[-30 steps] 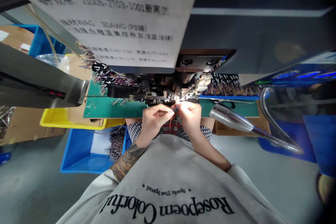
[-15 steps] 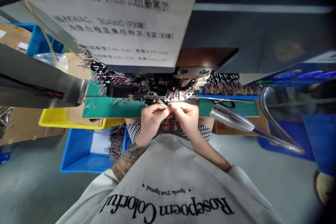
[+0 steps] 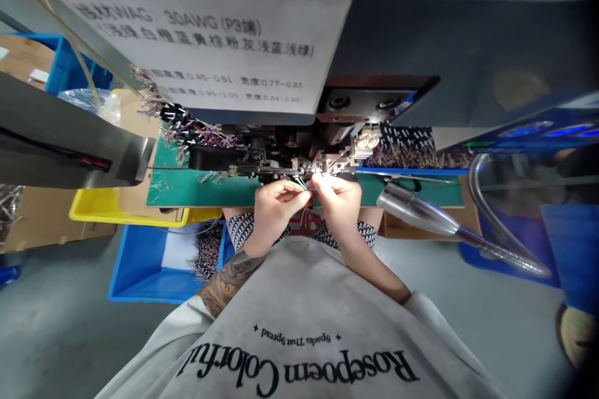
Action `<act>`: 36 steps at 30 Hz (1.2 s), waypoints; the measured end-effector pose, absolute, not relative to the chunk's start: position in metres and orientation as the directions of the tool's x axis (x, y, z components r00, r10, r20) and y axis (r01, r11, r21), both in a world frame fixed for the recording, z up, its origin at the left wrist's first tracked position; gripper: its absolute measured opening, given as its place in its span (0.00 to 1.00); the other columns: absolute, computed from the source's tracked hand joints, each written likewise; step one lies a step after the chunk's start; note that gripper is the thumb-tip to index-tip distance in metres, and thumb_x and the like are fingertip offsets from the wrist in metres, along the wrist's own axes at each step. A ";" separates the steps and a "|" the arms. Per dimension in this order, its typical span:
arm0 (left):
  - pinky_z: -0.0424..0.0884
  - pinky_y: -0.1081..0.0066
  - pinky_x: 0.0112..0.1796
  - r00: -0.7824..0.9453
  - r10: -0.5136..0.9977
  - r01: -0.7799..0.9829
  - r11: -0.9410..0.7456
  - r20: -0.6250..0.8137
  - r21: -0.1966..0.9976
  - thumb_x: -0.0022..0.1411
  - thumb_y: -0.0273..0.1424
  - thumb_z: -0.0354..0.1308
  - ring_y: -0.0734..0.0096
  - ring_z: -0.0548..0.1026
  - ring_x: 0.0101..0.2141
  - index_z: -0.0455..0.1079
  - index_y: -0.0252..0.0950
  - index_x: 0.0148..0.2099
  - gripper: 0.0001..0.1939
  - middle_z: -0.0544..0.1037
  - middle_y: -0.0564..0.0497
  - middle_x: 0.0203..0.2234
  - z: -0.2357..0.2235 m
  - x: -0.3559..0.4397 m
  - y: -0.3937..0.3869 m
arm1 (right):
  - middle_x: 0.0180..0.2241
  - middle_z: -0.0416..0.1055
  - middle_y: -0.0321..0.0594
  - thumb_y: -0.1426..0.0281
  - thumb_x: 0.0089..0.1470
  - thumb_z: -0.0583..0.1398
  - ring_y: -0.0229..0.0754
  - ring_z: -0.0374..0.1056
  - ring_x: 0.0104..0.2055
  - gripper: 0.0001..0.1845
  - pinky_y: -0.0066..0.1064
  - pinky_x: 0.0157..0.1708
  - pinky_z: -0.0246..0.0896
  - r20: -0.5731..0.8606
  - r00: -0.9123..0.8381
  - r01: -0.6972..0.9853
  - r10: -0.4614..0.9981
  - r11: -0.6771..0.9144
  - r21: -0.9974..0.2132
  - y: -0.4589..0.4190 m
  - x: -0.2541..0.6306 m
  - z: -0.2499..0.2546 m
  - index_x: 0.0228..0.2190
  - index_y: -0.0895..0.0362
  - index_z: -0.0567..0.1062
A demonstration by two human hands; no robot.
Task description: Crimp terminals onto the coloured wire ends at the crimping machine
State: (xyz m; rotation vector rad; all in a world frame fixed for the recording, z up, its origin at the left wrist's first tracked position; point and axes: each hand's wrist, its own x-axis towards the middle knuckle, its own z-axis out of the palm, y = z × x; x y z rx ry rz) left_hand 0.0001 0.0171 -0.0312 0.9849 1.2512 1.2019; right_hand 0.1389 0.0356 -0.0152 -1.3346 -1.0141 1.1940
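Observation:
Thin coloured wires (image 3: 303, 183) run between my two hands, with a few loose ends hanging below. My left hand (image 3: 277, 206) is closed in a pinch on them. Just to its right, my right hand (image 3: 337, 199) is also pinched, its fingertips at the lit working point of the machine (image 3: 322, 165). Which single wire lies between the right fingertips is too small to make out. Both hands are at the front edge of the green work surface (image 3: 219, 194), close under the machine head.
Bundles of wires (image 3: 201, 131) lie at left, more wires (image 3: 407, 149) in a blue tray at right. A metal gooseneck lamp (image 3: 412, 206) reaches in near my right hand. Yellow bin (image 3: 135, 215) and blue bin (image 3: 154, 287) stand lower left. A paper label (image 3: 210, 31) hangs in front.
Both hands have shifted slightly right and up toward the machine's working point, the wires with them. The machine and label appear shifted with the camera's view.

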 end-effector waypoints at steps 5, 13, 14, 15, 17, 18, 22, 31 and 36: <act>0.80 0.71 0.35 -0.107 0.986 -0.093 0.122 -0.132 0.988 0.59 0.36 0.74 0.69 0.82 0.31 0.81 0.37 0.33 0.09 0.84 0.51 0.29 -0.032 -0.001 0.018 | 0.17 0.71 0.34 0.58 0.57 0.68 0.36 0.63 0.20 0.16 0.30 0.23 0.63 -0.119 0.169 -0.064 0.978 -0.109 -0.992 0.035 0.138 -0.017 0.25 0.55 0.86; 0.81 0.68 0.34 -0.070 0.978 -0.070 0.190 -0.195 0.979 0.58 0.35 0.73 0.66 0.83 0.30 0.82 0.36 0.33 0.08 0.85 0.50 0.29 -0.030 -0.002 0.018 | 0.21 0.74 0.36 0.61 0.55 0.68 0.37 0.65 0.25 0.12 0.31 0.26 0.63 -0.076 0.108 -0.010 0.991 -0.075 -0.997 0.031 0.138 -0.018 0.26 0.55 0.87; 0.81 0.69 0.33 -0.059 0.979 -0.055 0.192 -0.195 0.980 0.58 0.34 0.73 0.66 0.83 0.30 0.82 0.36 0.33 0.07 0.85 0.50 0.29 -0.028 -0.001 0.018 | 0.22 0.75 0.36 0.61 0.55 0.68 0.38 0.65 0.25 0.12 0.31 0.26 0.64 -0.068 0.107 0.000 0.992 -0.069 -0.998 0.030 0.138 -0.018 0.26 0.55 0.87; 0.80 0.70 0.33 -0.049 0.980 -0.049 0.192 -0.194 0.980 0.57 0.33 0.73 0.67 0.82 0.29 0.82 0.36 0.33 0.06 0.85 0.50 0.28 -0.026 -0.001 0.018 | 0.22 0.75 0.36 0.62 0.56 0.68 0.38 0.65 0.26 0.12 0.31 0.26 0.64 -0.063 0.112 0.006 0.992 -0.064 -0.998 0.029 0.138 -0.018 0.26 0.55 0.86; 0.80 0.71 0.33 -0.033 0.981 -0.074 0.187 -0.190 0.980 0.55 0.32 0.74 0.69 0.81 0.28 0.81 0.36 0.32 0.06 0.84 0.51 0.28 -0.023 0.000 0.019 | 0.20 0.73 0.35 0.62 0.56 0.68 0.36 0.64 0.24 0.13 0.30 0.26 0.62 -0.058 0.135 0.008 0.989 -0.060 -0.998 0.029 0.138 -0.018 0.24 0.55 0.85; 0.81 0.71 0.33 -0.030 0.982 -0.096 0.181 -0.185 0.979 0.54 0.32 0.74 0.69 0.81 0.29 0.80 0.36 0.31 0.07 0.84 0.51 0.28 -0.021 0.001 0.020 | 0.20 0.72 0.35 0.62 0.56 0.68 0.36 0.63 0.24 0.15 0.30 0.25 0.61 -0.057 0.152 0.008 0.987 -0.059 -0.998 0.029 0.138 -0.017 0.22 0.56 0.84; 0.82 0.71 0.35 -0.028 0.989 -0.149 0.142 -0.147 0.979 0.52 0.32 0.75 0.70 0.81 0.30 0.79 0.36 0.31 0.09 0.84 0.51 0.30 -0.020 0.003 0.021 | 0.18 0.70 0.35 0.59 0.57 0.68 0.36 0.62 0.23 0.16 0.29 0.23 0.61 -0.068 0.205 0.010 0.976 -0.072 -0.997 0.030 0.138 -0.013 0.23 0.56 0.84; 0.80 0.72 0.36 -0.055 0.993 -0.049 0.103 -0.106 0.993 0.61 0.35 0.71 0.69 0.81 0.32 0.79 0.36 0.33 0.09 0.84 0.50 0.31 -0.025 0.000 0.020 | 0.15 0.62 0.31 0.57 0.57 0.69 0.33 0.54 0.20 0.17 0.29 0.21 0.56 -0.084 0.195 -0.059 0.977 -0.074 -0.996 0.034 0.137 -0.016 0.24 0.56 0.84; 0.80 0.71 0.34 -0.068 0.991 -0.052 0.116 -0.119 0.992 0.59 0.35 0.71 0.68 0.82 0.31 0.79 0.36 0.34 0.08 0.84 0.50 0.30 -0.027 -0.001 0.020 | 0.18 0.67 0.33 0.59 0.56 0.68 0.34 0.58 0.22 0.16 0.29 0.24 0.59 -0.076 0.148 -0.039 0.986 -0.071 -0.997 0.032 0.139 -0.018 0.23 0.56 0.84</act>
